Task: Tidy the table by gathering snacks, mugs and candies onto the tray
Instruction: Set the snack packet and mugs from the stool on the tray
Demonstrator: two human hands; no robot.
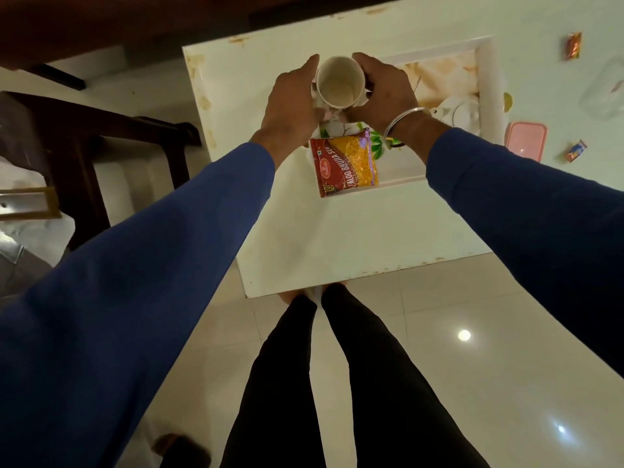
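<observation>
Nearest the camera, black-clad legs (337,383) stand on the glossy tiled floor (472,332), toes just at the near edge of the white desk (354,238). Two blue sleeves reach forward over the desk toward the tray (486,79), a white-rimmed rectangle with a pale printed floor, which serves here as the landmark.

At the tray's near left corner lies a snack packet (346,162), red and yellow, flat, its lower end overlapping the tray's near rim. Just beyond the packet, over the tray's left part, both hands hold a white mug (339,83), upright with its open mouth toward the camera and its inside bare. The left hand (287,103) curls round the mug's left side, thumb up along the rim; the right hand (385,92), a metal bangle (405,121) on its wrist, wraps the right side. Whether the mug's base touches the tray cannot be told, since the hands hide it.

On the tray's right part, beside the right wrist, sits a white teapot (462,113). Outside the tray's right rim, on the desk, rests a pink lidded box (525,143), with a wrapped candy (576,151) just to its right. Farther off, beyond the tray's far right corner, lies another wrapped candy (573,45), and a clear container (604,92) sits at the frame's right edge.
</observation>
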